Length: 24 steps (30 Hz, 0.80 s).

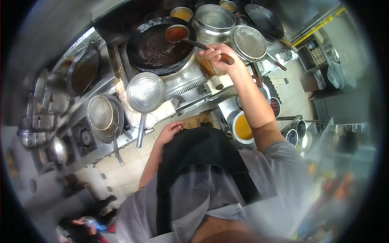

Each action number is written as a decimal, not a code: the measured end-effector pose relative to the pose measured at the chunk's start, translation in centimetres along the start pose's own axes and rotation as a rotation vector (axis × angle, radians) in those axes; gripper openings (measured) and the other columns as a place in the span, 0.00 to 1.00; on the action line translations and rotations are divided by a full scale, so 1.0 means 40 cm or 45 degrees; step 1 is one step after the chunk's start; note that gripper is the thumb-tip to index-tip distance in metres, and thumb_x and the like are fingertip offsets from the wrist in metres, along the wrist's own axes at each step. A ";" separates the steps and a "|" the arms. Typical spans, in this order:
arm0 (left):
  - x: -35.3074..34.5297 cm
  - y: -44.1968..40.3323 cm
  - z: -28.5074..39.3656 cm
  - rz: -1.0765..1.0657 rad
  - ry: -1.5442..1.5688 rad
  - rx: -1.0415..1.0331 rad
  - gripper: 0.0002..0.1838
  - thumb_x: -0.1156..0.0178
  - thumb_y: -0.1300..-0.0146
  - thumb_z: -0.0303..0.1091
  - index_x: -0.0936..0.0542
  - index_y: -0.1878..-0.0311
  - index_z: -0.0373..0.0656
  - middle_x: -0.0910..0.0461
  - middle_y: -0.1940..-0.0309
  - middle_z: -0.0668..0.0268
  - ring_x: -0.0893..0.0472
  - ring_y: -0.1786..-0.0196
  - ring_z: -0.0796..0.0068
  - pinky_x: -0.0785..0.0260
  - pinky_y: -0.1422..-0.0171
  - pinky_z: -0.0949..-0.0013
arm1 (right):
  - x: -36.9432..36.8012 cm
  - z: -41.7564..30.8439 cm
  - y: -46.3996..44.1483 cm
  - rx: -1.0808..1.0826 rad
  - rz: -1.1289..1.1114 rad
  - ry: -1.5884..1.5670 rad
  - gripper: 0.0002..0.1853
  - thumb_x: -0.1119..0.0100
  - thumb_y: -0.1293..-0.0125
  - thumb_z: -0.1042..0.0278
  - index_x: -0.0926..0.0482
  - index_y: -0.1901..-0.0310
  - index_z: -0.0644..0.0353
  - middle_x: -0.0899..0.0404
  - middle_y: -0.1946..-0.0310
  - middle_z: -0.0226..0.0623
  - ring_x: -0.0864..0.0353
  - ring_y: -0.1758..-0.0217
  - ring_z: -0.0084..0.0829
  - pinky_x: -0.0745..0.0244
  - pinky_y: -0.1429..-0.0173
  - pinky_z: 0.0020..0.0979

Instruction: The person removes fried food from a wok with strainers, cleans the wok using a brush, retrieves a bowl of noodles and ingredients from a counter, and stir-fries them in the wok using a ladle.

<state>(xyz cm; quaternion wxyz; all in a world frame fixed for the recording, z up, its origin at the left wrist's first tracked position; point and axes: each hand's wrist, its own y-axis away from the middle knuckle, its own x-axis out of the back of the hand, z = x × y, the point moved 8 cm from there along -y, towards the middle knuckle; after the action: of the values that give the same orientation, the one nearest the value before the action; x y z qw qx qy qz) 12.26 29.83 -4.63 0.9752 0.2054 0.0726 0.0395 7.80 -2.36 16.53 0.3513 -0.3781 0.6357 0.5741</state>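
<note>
My right hand (pixel 218 56) is wrapped round the wooden handle of a ladle (pixel 177 33). The ladle's bowl holds a reddish-orange liquid and hangs over the right part of a large dark wok (pixel 142 44). Dark, shiny liquid with some bubbles lies in the wok's bottom. Just below my right hand, a bamboo wok brush (pixel 208 68) rests on the stove edge. My left hand (pixel 171 132) is by the black apron (pixel 202 148) at my waist, fingers loosely extended, nothing visible in it. A perforated skimmer (pixel 146 92) lies on the counter in front of it.
A metal pot (pixel 215 18), a small bowl of yellow liquid (pixel 181 14) and a mesh strainer (pixel 249 42) stand around the wok. Another wok (pixel 264 20) sits at the far right. A pot of yellow-orange liquid (pixel 244 126) is under my right arm. Another strainer (pixel 100 112) lies left.
</note>
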 end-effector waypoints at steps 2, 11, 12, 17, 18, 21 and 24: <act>-0.005 -0.009 0.000 -0.025 -0.009 0.022 0.18 0.47 0.27 0.32 0.25 0.37 0.39 0.21 0.43 0.66 0.21 0.45 0.75 0.31 0.40 0.72 | -0.024 -0.008 0.038 0.019 -0.005 -0.015 0.15 0.58 0.24 0.67 0.38 0.50 0.77 0.34 0.80 0.28 0.31 0.86 0.18 0.34 0.86 0.19; -0.040 -0.065 -0.018 -0.116 0.021 0.078 0.18 0.49 0.27 0.30 0.25 0.37 0.38 0.21 0.42 0.64 0.21 0.45 0.74 0.30 0.39 0.71 | -0.057 -0.077 0.212 0.170 -0.064 -0.043 0.17 0.60 0.23 0.68 0.37 0.50 0.80 0.33 0.80 0.28 0.31 0.87 0.18 0.33 0.86 0.20; -0.046 -0.074 -0.020 -0.136 0.016 0.100 0.18 0.49 0.27 0.30 0.25 0.36 0.38 0.21 0.42 0.64 0.21 0.45 0.74 0.30 0.38 0.71 | -0.060 -0.082 0.237 0.180 -0.067 -0.050 0.17 0.60 0.23 0.67 0.36 0.51 0.81 0.33 0.80 0.28 0.31 0.86 0.18 0.33 0.86 0.20; -0.069 -0.113 -0.033 -0.176 0.015 0.129 0.19 0.47 0.29 0.31 0.24 0.37 0.39 0.19 0.45 0.66 0.20 0.46 0.75 0.29 0.41 0.70 | -0.045 -0.122 0.361 0.326 -0.042 -0.063 0.18 0.60 0.23 0.68 0.36 0.50 0.83 0.33 0.79 0.29 0.33 0.87 0.17 0.34 0.86 0.19; -0.068 -0.122 -0.044 -0.177 0.011 0.143 0.19 0.46 0.29 0.31 0.24 0.37 0.39 0.19 0.45 0.66 0.20 0.47 0.75 0.29 0.42 0.70 | -0.038 -0.132 0.386 0.365 -0.030 -0.066 0.18 0.60 0.23 0.68 0.37 0.49 0.82 0.33 0.79 0.29 0.33 0.87 0.17 0.34 0.86 0.19; -0.038 -0.136 -0.134 -0.051 0.077 0.239 0.18 0.46 0.29 0.32 0.23 0.39 0.39 0.19 0.47 0.65 0.19 0.50 0.74 0.28 0.45 0.70 | 0.004 -0.160 0.459 0.452 0.028 -0.069 0.18 0.59 0.23 0.69 0.36 0.49 0.82 0.33 0.78 0.29 0.33 0.87 0.16 0.34 0.86 0.19; 0.027 -0.101 -0.257 0.203 0.183 0.317 0.17 0.47 0.29 0.31 0.23 0.40 0.39 0.19 0.48 0.63 0.19 0.48 0.71 0.27 0.45 0.70 | 0.053 -0.195 0.522 0.484 0.016 -0.067 0.17 0.59 0.24 0.69 0.35 0.50 0.83 0.34 0.79 0.28 0.33 0.87 0.15 0.35 0.87 0.17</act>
<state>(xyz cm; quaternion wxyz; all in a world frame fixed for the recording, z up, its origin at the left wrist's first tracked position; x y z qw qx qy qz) 11.88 30.30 -15.70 0.9282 0.3265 0.1300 0.1220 -11.73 -9.12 25.07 0.4294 -0.2856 0.7256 0.4555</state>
